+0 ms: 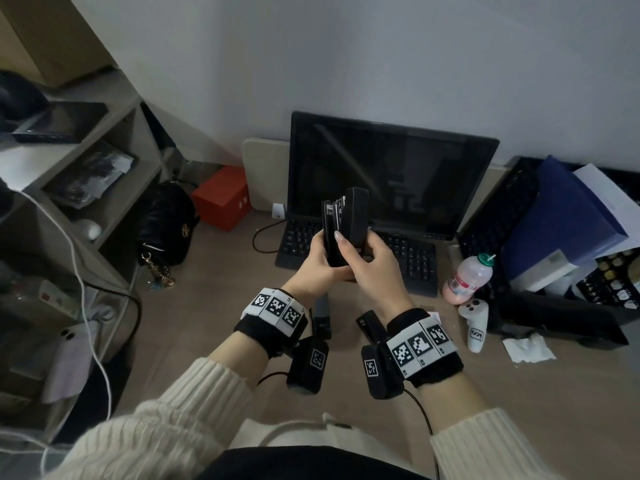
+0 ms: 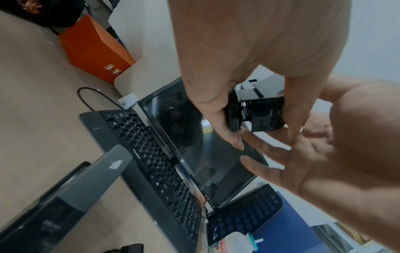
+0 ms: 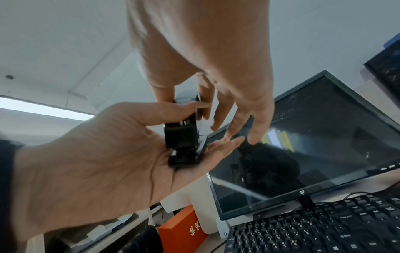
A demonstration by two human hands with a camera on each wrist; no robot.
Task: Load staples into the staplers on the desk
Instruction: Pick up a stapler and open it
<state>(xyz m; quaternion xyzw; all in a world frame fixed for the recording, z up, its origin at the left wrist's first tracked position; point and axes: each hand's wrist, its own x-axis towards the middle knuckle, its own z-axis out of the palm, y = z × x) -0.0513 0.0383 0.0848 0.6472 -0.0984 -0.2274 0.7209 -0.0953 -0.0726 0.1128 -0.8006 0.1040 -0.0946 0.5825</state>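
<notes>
Head view shows my left hand (image 1: 317, 259) gripping the black stapler (image 1: 344, 225) upright above the table (image 1: 214, 306), while my right hand (image 1: 372, 268) pinches its side. Two more staplers (image 1: 370, 325) lie below my wrists, before the keyboard (image 1: 412, 261) and monitor (image 1: 388, 174).

Dim, soft, edge-warped wide-angle views
</notes>
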